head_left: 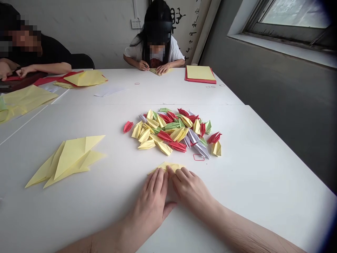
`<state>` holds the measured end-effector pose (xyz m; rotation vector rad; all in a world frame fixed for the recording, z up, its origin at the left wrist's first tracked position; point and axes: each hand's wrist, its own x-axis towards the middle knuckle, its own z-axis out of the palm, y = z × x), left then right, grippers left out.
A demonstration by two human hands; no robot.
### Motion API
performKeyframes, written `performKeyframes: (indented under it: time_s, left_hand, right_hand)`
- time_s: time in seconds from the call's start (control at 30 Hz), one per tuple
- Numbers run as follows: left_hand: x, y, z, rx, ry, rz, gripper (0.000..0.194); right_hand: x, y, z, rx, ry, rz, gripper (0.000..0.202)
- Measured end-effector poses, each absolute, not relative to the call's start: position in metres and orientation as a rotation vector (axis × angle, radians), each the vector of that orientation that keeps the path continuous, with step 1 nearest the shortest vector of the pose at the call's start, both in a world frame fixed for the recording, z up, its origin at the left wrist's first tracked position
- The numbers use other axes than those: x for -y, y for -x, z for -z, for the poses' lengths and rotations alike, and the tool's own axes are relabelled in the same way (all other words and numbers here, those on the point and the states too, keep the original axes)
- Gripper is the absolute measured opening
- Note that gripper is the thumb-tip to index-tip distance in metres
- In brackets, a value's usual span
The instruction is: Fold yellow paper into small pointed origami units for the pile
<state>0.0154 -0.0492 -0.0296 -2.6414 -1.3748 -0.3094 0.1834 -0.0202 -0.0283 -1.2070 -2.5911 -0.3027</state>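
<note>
Head view. Landmark: the pile of folded paper pieces (172, 135) on the white table (252, 175). Yellow paper (165, 164) lies flat on the near side of the pile, apart from it, partly covered by fingertips.

Left hand (155, 196): nearer the wearer than the pile, palm down, fingers straight and nearly together, pointing toward it; thumb spread inward. Fingertips rest on the paper without gripping.

Right hand (191, 186): beside the left, back up, angled inward; index finger reaching onto the paper, other fingers bent. Cannot tell whether it pinches the edge.

Forearms converge toward the pile. Folded yellow sheets (70, 158) left of the pile; co-worker in white (158, 45) beyond it.
</note>
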Motion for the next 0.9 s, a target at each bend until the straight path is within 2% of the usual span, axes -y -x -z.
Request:
performKeyframes:
  time_s: [0.37, 0.9]
  left_hand:
    - [0.05, -0.014, 0.029, 1.399, 2.656, 0.292, 0.069]
    - [0.056, -0.011, 0.029, 1.355, 2.668, 0.22, 0.066]
  right_hand:
    - [0.026, -0.182, 0.025, 2.646, 1.283, 0.326, 0.053]
    - [0.024, -0.183, 0.027, 2.626, 1.247, 0.324, 0.051]
